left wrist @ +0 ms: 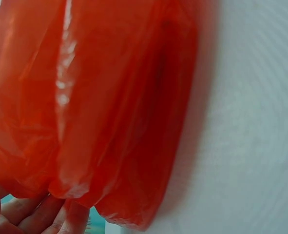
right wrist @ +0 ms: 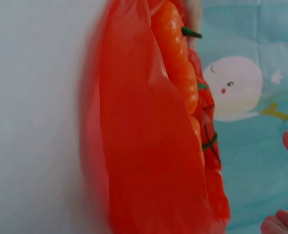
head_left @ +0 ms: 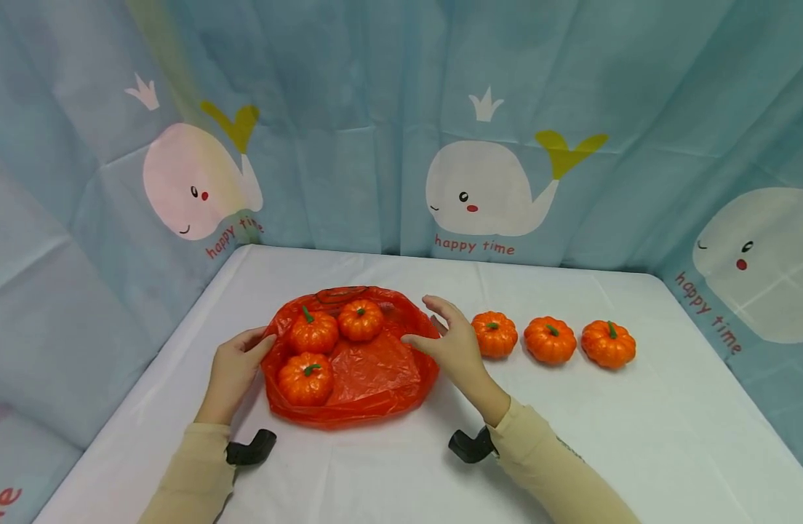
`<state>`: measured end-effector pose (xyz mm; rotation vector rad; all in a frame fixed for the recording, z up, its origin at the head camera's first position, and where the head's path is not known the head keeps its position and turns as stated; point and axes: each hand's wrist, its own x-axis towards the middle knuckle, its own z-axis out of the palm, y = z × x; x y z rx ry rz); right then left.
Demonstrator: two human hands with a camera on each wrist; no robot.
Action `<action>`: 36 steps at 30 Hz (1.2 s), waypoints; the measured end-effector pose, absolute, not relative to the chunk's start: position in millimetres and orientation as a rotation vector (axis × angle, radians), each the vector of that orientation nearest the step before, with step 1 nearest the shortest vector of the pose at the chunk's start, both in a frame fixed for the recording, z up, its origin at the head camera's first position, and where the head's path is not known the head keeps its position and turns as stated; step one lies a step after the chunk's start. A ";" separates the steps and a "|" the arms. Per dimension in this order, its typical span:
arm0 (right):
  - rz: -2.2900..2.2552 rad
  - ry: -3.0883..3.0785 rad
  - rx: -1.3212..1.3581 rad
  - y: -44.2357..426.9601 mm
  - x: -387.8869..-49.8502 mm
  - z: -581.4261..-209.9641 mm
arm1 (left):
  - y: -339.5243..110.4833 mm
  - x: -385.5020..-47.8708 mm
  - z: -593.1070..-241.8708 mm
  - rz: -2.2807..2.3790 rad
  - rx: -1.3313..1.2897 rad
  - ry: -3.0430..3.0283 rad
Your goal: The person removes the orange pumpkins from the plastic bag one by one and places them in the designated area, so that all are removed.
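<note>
A red plastic bag point(head_left: 375, 371) lies spread on the table with its mouth open upward. Inside, on its left side, sit three small orange pumpkins with green stems: one pumpkin point(head_left: 314, 333) at the left, another pumpkin point(head_left: 361, 321) at the back, a third pumpkin point(head_left: 306, 380) in front. My left hand point(head_left: 233, 371) pinches the bag's left rim; its fingers point(left wrist: 41, 214) show below the bag in the left wrist view. Over the bag's right rim, my right hand point(head_left: 460, 351) is spread, thumb and fingers apart, gripping nothing.
Right of my right hand, three more pumpkins stand in a row: a near pumpkin point(head_left: 495, 335), a middle pumpkin point(head_left: 550, 341) and a far-right pumpkin point(head_left: 609, 345). A white cloth covers the table point(head_left: 349, 487). Blue curtains point(head_left: 349, 182) with whale prints enclose it.
</note>
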<state>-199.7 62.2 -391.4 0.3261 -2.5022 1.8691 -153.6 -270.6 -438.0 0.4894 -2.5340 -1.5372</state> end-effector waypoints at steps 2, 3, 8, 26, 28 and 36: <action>1.852 -2.518 0.330 55.8 -200.2 -392.2 | -269.1 -154.1 -438.7 -1.543 0.477 -2.522; 1.846 -2.527 0.326 53.1 -200.5 -392.7 | -268.3 -154.3 -439.0 -1.546 0.471 -2.519; 1.820 -2.556 0.371 39.2 -203.3 -396.3 | -267.8 -154.5 -439.3 -1.534 0.472 -2.528; 1.702 -2.680 0.356 -9.2 -213.1 -415.7 | -270.3 -153.2 -437.3 -1.529 0.489 -2.554; 1.691 -2.704 0.330 -12.3 -214.5 -418.8 | -270.9 -153.1 -437.4 -1.525 0.489 -2.558; 1.662 -2.731 0.270 -23.5 -220.2 -428.2 | -272.4 -152.8 -437.7 -1.524 0.494 -2.568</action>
